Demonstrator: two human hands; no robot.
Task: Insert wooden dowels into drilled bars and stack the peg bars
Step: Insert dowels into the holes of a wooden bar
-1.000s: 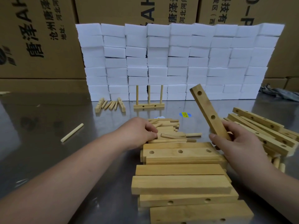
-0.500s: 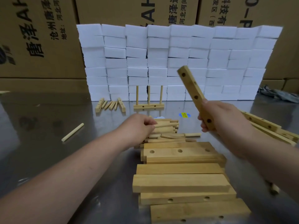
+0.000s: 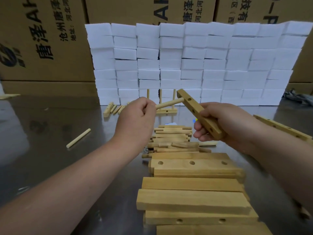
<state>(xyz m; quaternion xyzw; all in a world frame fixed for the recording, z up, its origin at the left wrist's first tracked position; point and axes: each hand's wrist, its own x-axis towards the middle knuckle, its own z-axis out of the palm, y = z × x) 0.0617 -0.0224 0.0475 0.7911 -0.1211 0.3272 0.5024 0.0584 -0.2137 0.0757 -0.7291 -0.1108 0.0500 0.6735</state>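
Left hand point(image 3: 135, 116) now lifted off the dowel pile point(image 3: 172, 139), pinching one dowel point(image 3: 169, 103) with its tip at the far end hole of the bar point(image 3: 198, 112). Right hand point(image 3: 218, 126) closed around that bar's near end, swung lower than half a second ago. Seemingly just entering the hole, though hard to tell. Means first peg going in; drilled bars point(image 3: 193, 167) waiting on the worktop point(image 3: 50, 133).

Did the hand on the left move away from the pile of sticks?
Yes. The left hand rose off the dowel pile, holding a dowel now at the bar, up towards the white blocks.
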